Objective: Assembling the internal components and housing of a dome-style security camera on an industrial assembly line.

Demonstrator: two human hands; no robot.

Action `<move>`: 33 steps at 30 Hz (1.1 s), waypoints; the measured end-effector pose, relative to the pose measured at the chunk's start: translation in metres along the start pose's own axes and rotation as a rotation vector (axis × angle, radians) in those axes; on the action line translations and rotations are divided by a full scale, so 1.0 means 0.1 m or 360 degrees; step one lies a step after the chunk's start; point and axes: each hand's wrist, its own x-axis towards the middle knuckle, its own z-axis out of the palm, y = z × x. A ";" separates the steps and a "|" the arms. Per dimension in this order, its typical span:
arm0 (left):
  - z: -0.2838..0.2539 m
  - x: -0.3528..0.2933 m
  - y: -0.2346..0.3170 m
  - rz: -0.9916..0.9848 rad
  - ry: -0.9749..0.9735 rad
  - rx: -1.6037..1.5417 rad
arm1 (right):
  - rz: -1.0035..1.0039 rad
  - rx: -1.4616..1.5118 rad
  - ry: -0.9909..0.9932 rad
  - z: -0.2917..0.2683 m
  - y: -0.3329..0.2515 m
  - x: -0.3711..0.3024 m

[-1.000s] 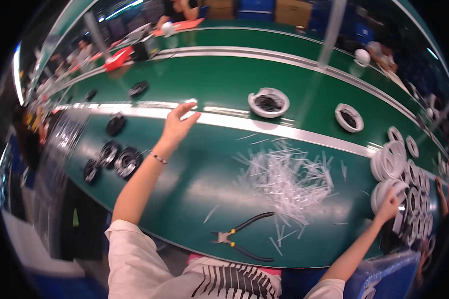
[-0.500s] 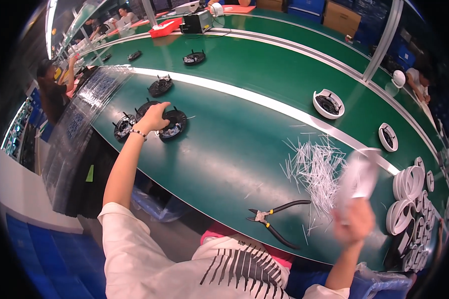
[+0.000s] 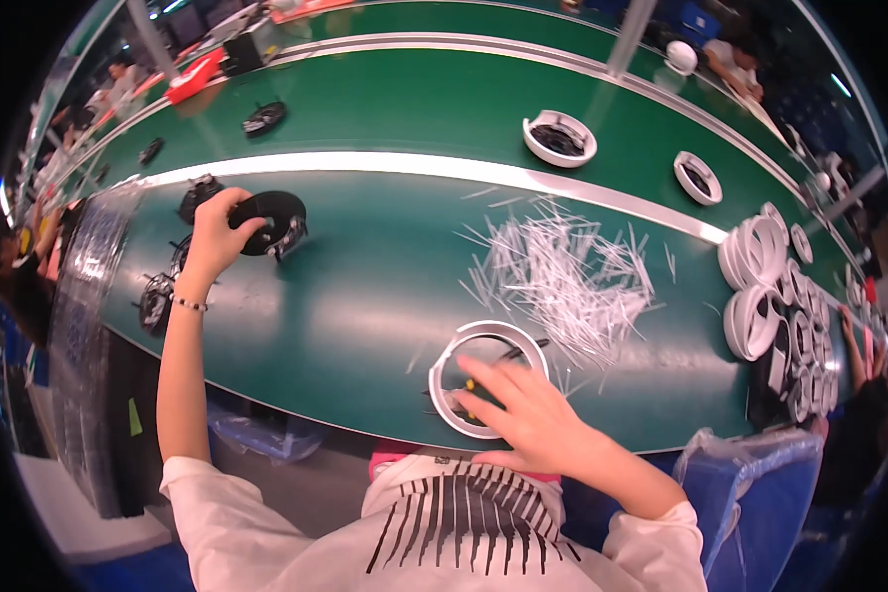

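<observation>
My left hand [image 3: 215,235] is closed on the edge of a black round base with small electronic parts [image 3: 284,209], tilted up above the green bench at the left. Just beside that hand lie more black round bases [image 3: 155,301]. At the bench's front edge a white ring-shaped housing [image 3: 438,380] lies over the pliers, whose black handle [image 3: 512,351] and yellow bits show through its opening. My right hand [image 3: 538,424] rests over the housing's right side, fingers spread and reaching into the ring.
Thin white strips [image 3: 562,281] lie in a loose heap on the bench. White ring housings [image 3: 750,321] are stacked at the right. Beyond a pale rail, the belt [image 3: 395,109] carries white housings with black insides [image 3: 559,138]. A plastic-covered blue bin [image 3: 760,483] stands lower right.
My right hand has brought the white housing left and down onto the pliers. My left hand has lifted a black base from the bench. The whole view has turned right.
</observation>
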 end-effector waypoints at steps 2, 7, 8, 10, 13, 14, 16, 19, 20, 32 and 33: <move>0.12 0.06 0.36 0.0039 0.0114 -0.0219 | 0.0096 -0.0056 -0.0153 -0.20 0.01 0.14; 0.62 0.20 1.01 -0.0063 0.0073 -0.1433 | 0.0190 -0.0044 -0.0681 -0.20 0.19 0.36; 0.70 0.18 1.17 -0.0098 0.0112 -0.1563 | 0.0195 -0.0054 -0.0675 -0.19 0.17 0.38; 0.91 0.15 1.36 -0.0217 0.0236 -0.1768 | 0.0370 -0.0072 -0.0594 -0.18 0.13 0.37; 1.09 0.09 1.50 -0.0284 0.0276 -0.2058 | 0.0531 -0.0180 -0.0396 -0.14 0.03 0.29; 1.14 0.08 1.55 -0.0295 0.0251 -0.2154 | 0.0632 -0.0141 -0.0306 -0.11 0.03 0.26; 1.22 0.09 1.62 -0.0322 0.0179 -0.2287 | 0.0595 -0.0128 -0.0238 -0.11 0.07 0.23; 1.31 0.01 1.72 -0.0411 0.0203 -0.2410 | 0.0368 0.0209 0.0027 -0.23 0.16 0.17; 1.33 -0.03 1.73 -0.0439 0.0212 -0.2441 | 0.0340 0.0269 0.0270 -0.30 0.20 0.14; 1.37 -0.34 2.07 -0.0756 -0.0337 -0.2713 | 0.0657 0.0305 0.1131 -0.15 0.46 0.42; 1.37 -0.34 2.06 -0.0929 -0.0455 -0.2918 | 0.0587 0.0347 0.1129 -0.12 0.49 0.42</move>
